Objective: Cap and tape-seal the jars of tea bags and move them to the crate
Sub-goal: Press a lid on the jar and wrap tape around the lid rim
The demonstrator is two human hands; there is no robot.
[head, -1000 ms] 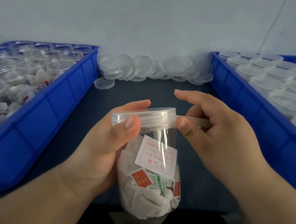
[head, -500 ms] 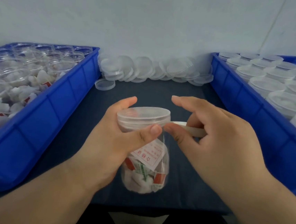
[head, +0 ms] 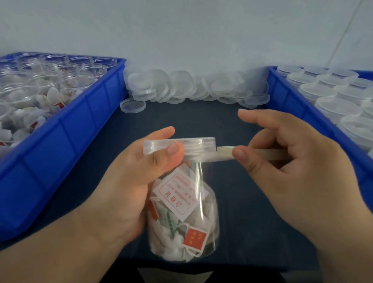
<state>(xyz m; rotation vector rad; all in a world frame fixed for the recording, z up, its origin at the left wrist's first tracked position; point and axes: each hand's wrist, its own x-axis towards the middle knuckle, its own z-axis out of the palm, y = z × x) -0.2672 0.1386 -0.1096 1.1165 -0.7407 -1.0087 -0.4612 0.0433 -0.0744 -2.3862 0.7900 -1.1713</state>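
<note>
**Capped jar (head: 184, 221) of tea bags held over the table's (head: 233, 191) near edge.**
The left hand (head: 131, 188) wraps the jar in a closed grip, thumb on the cap (head: 180, 144). The right hand (head: 292, 172) pinches a tape strip (head: 224, 153) in a narrow grip, its end touching the cap's rim. The left crate (head: 49, 162) and right crate (head: 308, 121) flank it.

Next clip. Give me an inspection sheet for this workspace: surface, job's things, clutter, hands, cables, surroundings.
Surface: dark table between two blue crates.
Job's things: capped jar of tea bags, tilted, held above the table; tape strip running to its lid; left crate of open jars; right crate of capped jars.
Clutter: loose lids heaped along the wall.
Hands: left hand grips the jar; right hand pinches the tape strip.
Cables: nothing seen.
Surroundings: pale wall.
</note>
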